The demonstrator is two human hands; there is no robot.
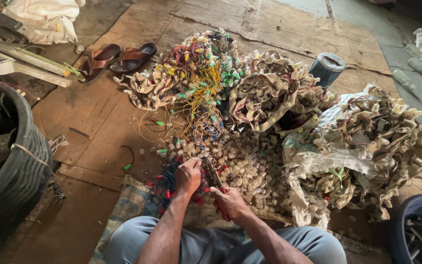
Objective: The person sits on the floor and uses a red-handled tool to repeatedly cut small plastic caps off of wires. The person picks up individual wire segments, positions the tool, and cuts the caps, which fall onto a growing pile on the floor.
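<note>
A broad heap of beige plastic bulb sockets on tangled yellow, red and green wires [269,112] lies on the brown cardboard floor [98,127] before me. My right hand [230,201] grips red-handled metal cutters [214,182]; my left hand [188,175] pinches a wire against the blades.

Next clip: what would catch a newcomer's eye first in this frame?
Most striking is the big heap of small cream plastic connectors with tangled beige wire bundles, spread over the brown cardboard sheets on the floor, with yellow, green and red wires knotted at its upper left. At bottom centre, the left hand grips wires while the right hand holds red-handled cutters. A pair of brown sandals lies at upper left.
</note>
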